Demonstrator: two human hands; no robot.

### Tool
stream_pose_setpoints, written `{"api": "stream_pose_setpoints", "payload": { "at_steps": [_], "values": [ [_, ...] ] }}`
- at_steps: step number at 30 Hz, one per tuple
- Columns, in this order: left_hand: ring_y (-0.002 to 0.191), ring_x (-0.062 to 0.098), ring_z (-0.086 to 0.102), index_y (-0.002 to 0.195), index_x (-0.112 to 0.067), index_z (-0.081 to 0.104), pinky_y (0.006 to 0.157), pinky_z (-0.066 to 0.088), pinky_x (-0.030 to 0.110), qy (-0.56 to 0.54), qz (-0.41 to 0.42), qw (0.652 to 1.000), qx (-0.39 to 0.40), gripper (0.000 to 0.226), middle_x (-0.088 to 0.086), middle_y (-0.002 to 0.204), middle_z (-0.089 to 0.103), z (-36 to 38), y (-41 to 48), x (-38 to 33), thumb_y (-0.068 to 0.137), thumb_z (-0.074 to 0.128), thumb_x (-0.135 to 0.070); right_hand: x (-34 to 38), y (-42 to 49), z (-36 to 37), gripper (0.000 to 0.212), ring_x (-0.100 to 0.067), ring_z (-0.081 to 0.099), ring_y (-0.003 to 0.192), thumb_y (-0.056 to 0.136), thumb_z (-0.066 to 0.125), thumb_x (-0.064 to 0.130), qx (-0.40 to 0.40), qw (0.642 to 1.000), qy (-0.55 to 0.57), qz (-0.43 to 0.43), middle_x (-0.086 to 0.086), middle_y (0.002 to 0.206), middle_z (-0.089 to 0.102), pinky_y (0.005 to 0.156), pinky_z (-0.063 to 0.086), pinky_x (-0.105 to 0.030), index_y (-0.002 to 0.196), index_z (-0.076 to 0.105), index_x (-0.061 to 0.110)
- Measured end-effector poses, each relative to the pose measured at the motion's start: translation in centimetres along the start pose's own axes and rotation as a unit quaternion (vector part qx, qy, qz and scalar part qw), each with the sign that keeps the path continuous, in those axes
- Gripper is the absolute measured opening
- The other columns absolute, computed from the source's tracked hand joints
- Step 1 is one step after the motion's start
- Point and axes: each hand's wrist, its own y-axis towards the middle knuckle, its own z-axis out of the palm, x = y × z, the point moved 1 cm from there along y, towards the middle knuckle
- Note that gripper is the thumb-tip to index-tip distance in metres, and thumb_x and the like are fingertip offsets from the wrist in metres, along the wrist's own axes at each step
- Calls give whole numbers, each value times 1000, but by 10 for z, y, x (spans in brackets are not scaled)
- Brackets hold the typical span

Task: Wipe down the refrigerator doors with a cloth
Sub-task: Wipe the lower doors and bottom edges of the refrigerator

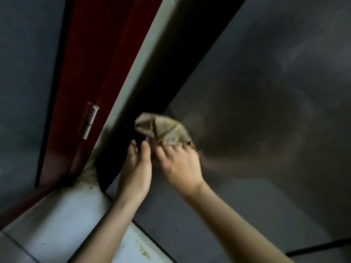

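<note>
The right hand (178, 164) is gripping the cloth (163, 128): from my remote seat I am seeing its fingers curling over the cloth's lower edge, knuckles facing the camera. The outline is blurring, so I am not making out the individual fingertips. The cloth, a crumpled beige-grey bundle, is lying against the refrigerator door (266, 92), right at that door's left edge, and is bulging upward above the gripping fingers.

The left hand (135, 164) is reaching up just left of the refrigerator door's edge. Its fingers are lying nearly straight and close together, holding nothing that I am able to see. Their tips are sitting just beside the cloth's lower left corner; I cannot tell whether they are touching it.

The refrigerator door itself is showing as a dark grey, dull surface filling the right of the view, with cloudy smears across it. Left of the refrigerator door a pale wall strip (144, 59) is running diagonally, and further left again a dark red door frame (91, 54) is carrying a metal hinge (90, 120). Below the refrigerator door's left edge, white floor tiles (57, 224) are showing, one bearing a yellowish stain (144, 251).
</note>
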Motion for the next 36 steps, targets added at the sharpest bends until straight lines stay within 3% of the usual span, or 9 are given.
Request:
{"api": "stream_pose_setpoints", "payload": {
  "at_steps": [4,7,12,15,20,24,28,30,36],
  "values": [
    [142,19,26,152,-21,15,109,21,25,79,55,995,3,58,2,157,24,-4,-8,4,99,37,-34,-1,-61,5,42,-13,62,59,71,40,23,101,994,38,-34,7,72,67,63,29,-26,93,75,19],
    [144,17,21,151,-21,15,113,17,27,109,85,990,9,60,1,158,20,-1,-14,3,98,42,-29,-33,-76,-24,39,-18,59,52,69,41,22,29,999,2,-31,3,61,61,61,25,-29,89,74,16],
    [146,18,11,151,-17,14,114,11,25,135,111,984,-16,66,5,160,9,25,-24,2,95,48,-22,-73,-42,-51,56,-30,47,71,71,55,14,-91,986,-99,97,-10,73,62,63,27,-37,127,51,7],
    [146,25,11,151,-12,11,115,14,29,157,166,972,-50,77,11,160,6,36,-30,6,89,56,-16,-53,-64,-21,39,-27,53,59,75,49,16,-91,992,-66,59,-7,67,62,55,32,-33,109,67,11],
    [145,30,16,151,-11,13,114,23,36,201,202,957,-46,81,12,160,5,42,-39,12,85,61,-13,-23,-136,7,24,-11,52,47,74,43,26,64,997,30,-36,8,57,56,46,30,-25,85,63,23],
    [143,33,21,151,-12,16,111,28,41,245,218,944,-25,79,10,160,4,44,-47,15,85,61,-18,-59,-110,-36,31,-19,55,49,68,44,24,19,1000,6,-8,4,57,55,48,32,-27,82,71,20],
    [141,35,25,151,-14,17,105,36,45,278,226,934,-8,79,9,160,4,48,-58,20,85,61,-20,-100,-86,-72,60,-32,57,74,64,50,18,-109,982,-75,136,-16,95,67,66,34,-36,123,59,7],
    [138,38,30,150,-13,22,103,39,47,292,242,925,3,79,12,159,8,50,-65,24,82,64,-20,-93,-101,-53,51,-32,56,95,74,50,10,-128,976,-66,164,-21,119,63,74,41,-39,124,54,6],
    [141,37,24,150,-13,20,108,32,48,304,240,921,32,80,12,160,4,60,-77,27,84,63,-21,-45,-193,3,28,-13,61,55,74,53,19,81,995,41,-35,8,63,63,53,43,-21,95,70,23]
  ]
}}
